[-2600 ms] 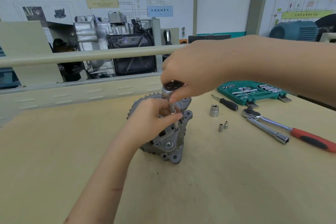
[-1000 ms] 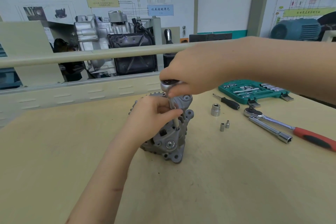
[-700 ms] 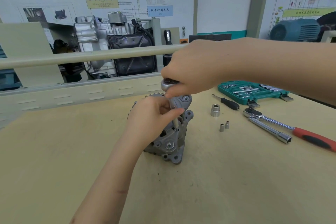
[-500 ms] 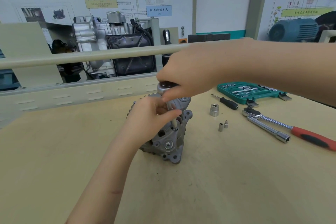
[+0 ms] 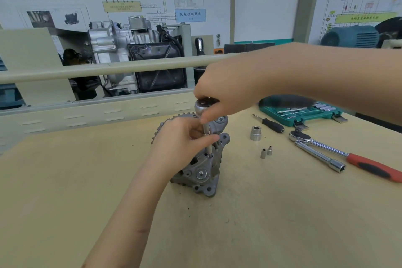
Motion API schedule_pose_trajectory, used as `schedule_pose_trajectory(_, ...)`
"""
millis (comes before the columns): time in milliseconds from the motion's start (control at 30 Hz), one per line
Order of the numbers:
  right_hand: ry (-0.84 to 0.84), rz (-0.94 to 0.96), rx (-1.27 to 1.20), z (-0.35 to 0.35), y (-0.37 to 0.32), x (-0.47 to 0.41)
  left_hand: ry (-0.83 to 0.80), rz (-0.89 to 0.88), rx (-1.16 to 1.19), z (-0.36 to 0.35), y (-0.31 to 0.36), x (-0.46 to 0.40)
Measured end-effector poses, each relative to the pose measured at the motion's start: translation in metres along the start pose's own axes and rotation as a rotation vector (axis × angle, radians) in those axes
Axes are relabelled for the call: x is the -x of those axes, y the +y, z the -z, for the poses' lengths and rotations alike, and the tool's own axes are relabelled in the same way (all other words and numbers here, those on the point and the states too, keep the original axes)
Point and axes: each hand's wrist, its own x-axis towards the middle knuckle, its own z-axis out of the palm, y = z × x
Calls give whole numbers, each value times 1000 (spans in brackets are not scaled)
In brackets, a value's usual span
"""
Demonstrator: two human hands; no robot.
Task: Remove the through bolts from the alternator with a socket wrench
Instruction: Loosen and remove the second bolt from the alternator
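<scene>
Your right hand (image 5: 226, 91) grips the round chrome head of the small socket wrench (image 5: 203, 105) from above, fingers curled over it. Its thin steel extension shaft (image 5: 207, 139) runs straight down onto the grey cast-aluminium alternator (image 5: 202, 172). Your left hand (image 5: 180, 143) is closed on that shaft, thumb and fingers pinching it partway down while the palm rests against the alternator housing. The alternator stands on edge near the middle of the pale wooden bench (image 5: 65, 180), its toothed pulley side turned toward the far edge.

By the look of it you are in the middle of loosening a through bolt, and I cannot tell how many are already out. The bolt head itself is hidden under the socket. The next move probably calls for keeping the shaft in line with the bolt while you turn the head, and holding the housing firm so it does not rock on the bench.

Toward the right edge lie a red-handled ratchet (image 5: 352, 159), a chrome socket bar (image 5: 319, 156), a large chrome socket (image 5: 256, 133), two tiny sockets (image 5: 266, 152), a black-handled driver (image 5: 270, 124) and an open green socket case (image 5: 304, 113).

On the far wall, a blue label (image 5: 190, 15) reads 仪表控制单元. The other posters and yellow labels are too blurred to read, and no brand shows on any tool.
</scene>
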Motion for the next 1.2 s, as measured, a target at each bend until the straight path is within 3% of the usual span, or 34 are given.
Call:
schedule_pose_trajectory(233,-4,62,-32,2,4,-2,-123,-5,91,8,-5,1)
schedule_pose_trajectory(567,5,15,2,4,1,3,8,-16,28,-1,-6,-1)
schedule_pose_trajectory(767,-12,81,-31,3,3,-2,-168,-43,131,7,-7,0)
schedule_pose_trajectory(867,-4,118,3,2,3,-5,-146,-41,133,7,-8,1)
schedule_pose_trajectory(1067,-3,-5,-11,5,-2,4,-28,-35,119,-2,-11,-1)
schedule_pose_trajectory(1200,10,12,-5,5,-1,7,-84,-65,147,0,-11,-1)
